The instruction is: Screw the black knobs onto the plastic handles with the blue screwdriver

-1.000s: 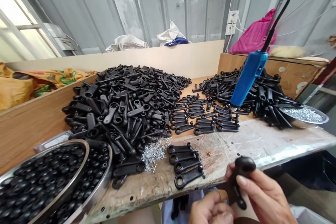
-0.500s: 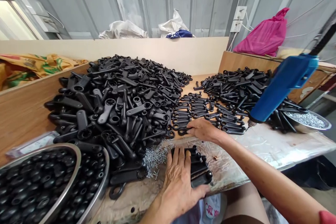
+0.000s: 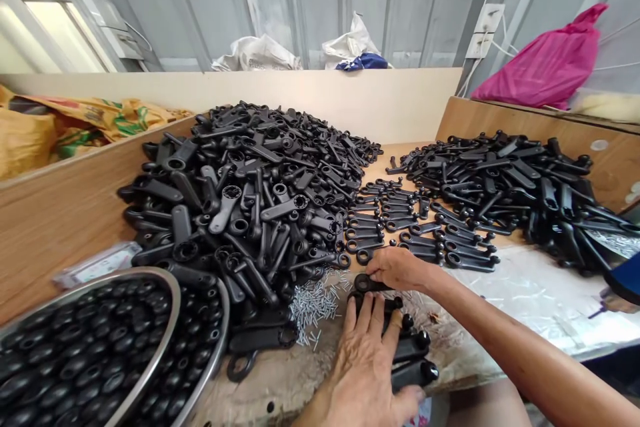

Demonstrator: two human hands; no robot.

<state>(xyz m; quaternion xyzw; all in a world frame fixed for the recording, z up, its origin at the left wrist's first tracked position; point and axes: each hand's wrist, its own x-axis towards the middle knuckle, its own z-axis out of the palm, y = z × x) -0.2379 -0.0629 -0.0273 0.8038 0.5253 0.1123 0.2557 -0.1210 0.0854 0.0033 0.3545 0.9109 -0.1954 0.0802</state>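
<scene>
My right hand (image 3: 400,268) pinches a black crank handle (image 3: 367,283) by its shaft, with the ring end pointing left. Just in front of it, my left hand (image 3: 365,347) lies with fingers stretched over several black handles side by side near the table's front edge; their ball-knob ends (image 3: 429,370) stick out to the right. Beyond my right hand, more handles (image 3: 367,243) lie in rows on the wood. Loose silver pins (image 3: 315,307) are heaped left of my left fingers.
A big pile of black handles (image 3: 260,173) rises at left, another pile (image 3: 505,173) at right. Two metal bowls of black knobs (image 3: 80,347) stand at front left. The tip of a blue power screwdriver (image 3: 627,273) shows at the right edge, below a bowl of pins (image 3: 617,241).
My right hand has drawn a handle from the row toward my left hand. The view has turned left, and the blue screwdriver has dropped to the right edge. My left hand stays on its handles.
</scene>
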